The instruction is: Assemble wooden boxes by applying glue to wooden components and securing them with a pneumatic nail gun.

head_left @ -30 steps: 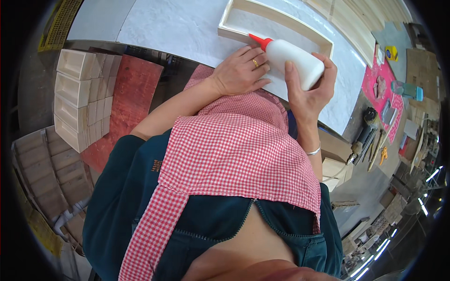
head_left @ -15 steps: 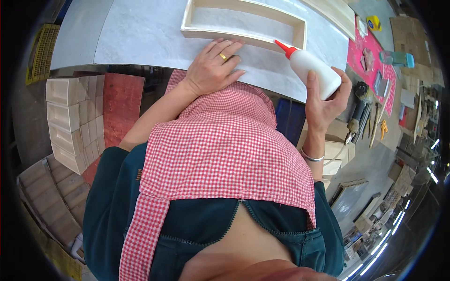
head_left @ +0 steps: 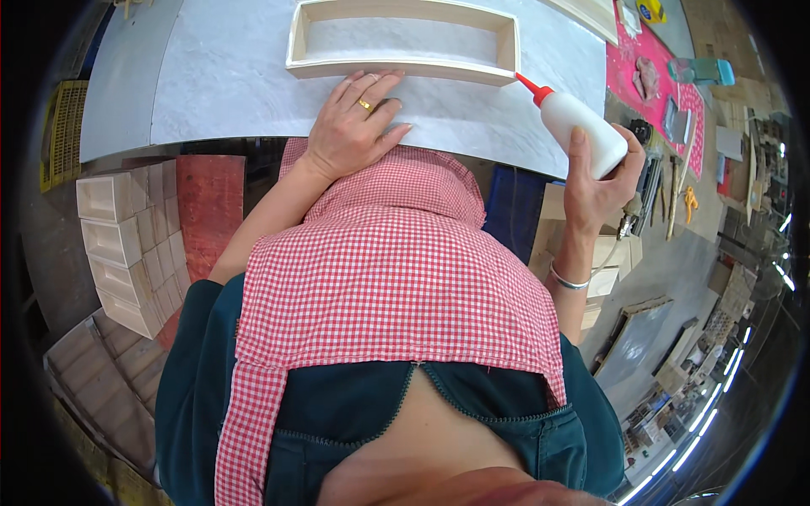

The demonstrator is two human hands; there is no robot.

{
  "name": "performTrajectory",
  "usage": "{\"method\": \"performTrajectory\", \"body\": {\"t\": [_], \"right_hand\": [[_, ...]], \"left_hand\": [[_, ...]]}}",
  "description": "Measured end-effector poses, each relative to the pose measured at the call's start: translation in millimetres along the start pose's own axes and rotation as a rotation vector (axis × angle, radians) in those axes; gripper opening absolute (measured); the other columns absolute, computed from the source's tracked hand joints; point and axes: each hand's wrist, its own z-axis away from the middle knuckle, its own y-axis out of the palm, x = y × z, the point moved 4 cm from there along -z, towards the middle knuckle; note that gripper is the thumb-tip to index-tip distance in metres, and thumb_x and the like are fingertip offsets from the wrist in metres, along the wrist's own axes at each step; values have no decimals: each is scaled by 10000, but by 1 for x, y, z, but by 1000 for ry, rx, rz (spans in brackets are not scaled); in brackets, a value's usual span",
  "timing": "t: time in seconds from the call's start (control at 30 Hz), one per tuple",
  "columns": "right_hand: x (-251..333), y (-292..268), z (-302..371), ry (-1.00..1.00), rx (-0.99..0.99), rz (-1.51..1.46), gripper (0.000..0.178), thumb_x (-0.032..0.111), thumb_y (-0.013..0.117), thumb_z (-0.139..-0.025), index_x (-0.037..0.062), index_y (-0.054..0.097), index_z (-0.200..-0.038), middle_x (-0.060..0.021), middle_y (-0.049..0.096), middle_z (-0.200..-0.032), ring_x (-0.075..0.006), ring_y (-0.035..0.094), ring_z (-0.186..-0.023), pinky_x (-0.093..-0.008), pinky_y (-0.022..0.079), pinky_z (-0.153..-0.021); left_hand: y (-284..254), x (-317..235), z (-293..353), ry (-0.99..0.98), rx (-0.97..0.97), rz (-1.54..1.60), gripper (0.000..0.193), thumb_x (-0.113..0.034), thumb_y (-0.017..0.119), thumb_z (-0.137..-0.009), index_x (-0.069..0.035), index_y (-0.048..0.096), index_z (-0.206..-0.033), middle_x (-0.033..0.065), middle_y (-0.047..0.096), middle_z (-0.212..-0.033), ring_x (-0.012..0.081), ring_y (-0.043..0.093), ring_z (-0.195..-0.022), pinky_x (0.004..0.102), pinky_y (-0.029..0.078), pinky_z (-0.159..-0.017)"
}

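Observation:
A rectangular pale wooden frame (head_left: 405,67) lies on the light grey marbled tabletop (head_left: 228,76). My left hand (head_left: 350,122), a gold ring on one finger, rests palm down at the frame's near side with its fingers stretched out. The fingertips reach the near board. In my right hand (head_left: 599,173) is a white squeeze bottle (head_left: 582,131) with a red pointed nozzle (head_left: 533,88). It is held tilted, and the nozzle tip is at the frame's near right corner. Whether any glue comes out is too small to tell.
Stacked wooden boxes (head_left: 110,240) stand at the left, beside a red board (head_left: 211,207). Beyond the table's right end, a pink cloth (head_left: 624,72) carries a crumpled rag (head_left: 646,78) and a teal-lidded container (head_left: 702,72). Long boards (head_left: 582,15) lie at the far right of the tabletop.
The nozzle has shifted from over the near board to the frame's right corner. My left hand stays at the near board. The whole view has shifted slightly.

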Motion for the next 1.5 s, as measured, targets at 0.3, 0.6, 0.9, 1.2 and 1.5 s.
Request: {"method": "performTrajectory", "body": {"t": [0.3, 0.6, 0.9, 1.2, 1.5], "right_hand": [[-37, 9, -29, 111, -182, -121, 441, 208, 780, -861, -9, 536, -1157, -137, 579, -1063, -222, 580, -908, -325, 504, -820], [-198, 10, -175, 160, -413, 195, 512, 293, 814, -763, 12, 461, -1005, -155, 560, -974, -279, 585, -867, -368, 500, -816], [-200, 21, -241, 537, -55, 500, 427, 317, 762, -794, 0, 663, -1061, -201, 673, -1076, -385, 648, -986, -449, 519, -882], [-225, -158, -68, 397, -511, 460, 244, 198, 705, -841, 12, 672, -996, -161, 686, -879, -318, 635, -749, -376, 520, -695], [-337, -252, 227, 1433, -344, 876, 737, 580, 717, -789, -61, 654, -1145, -258, 686, -1048, -393, 671, -1024, -440, 535, -932]], "left_hand": [[-4, -1, -6, -40, 32, 75, 228, -204, 734, -842, -33, 667, -977, 142, 591, -1375, 312, 564, -1210, 465, 415, -1096], [-29, -9, -9, -99, -35, 171, 136, -35, 752, -772, -28, 625, -821, 166, 606, -1350, 339, 574, -1172, 439, 464, -1028], [-50, -8, -19, -225, -91, 118, 298, -9, 706, -862, -21, 483, -664, 146, 644, -1272, 300, 591, -1138, 395, 464, -1013], [-75, 49, 1, -401, -40, 75, 422, -79, 695, -943, -38, 401, -644, 122, 670, -1218, 223, 596, -1107, 352, 468, -915], [-125, 115, 67, -701, -244, -79, 255, -173, 709, -954, -37, 551, -807, 137, 638, -1255, 223, 586, -1105, 344, 470, -929]]}}
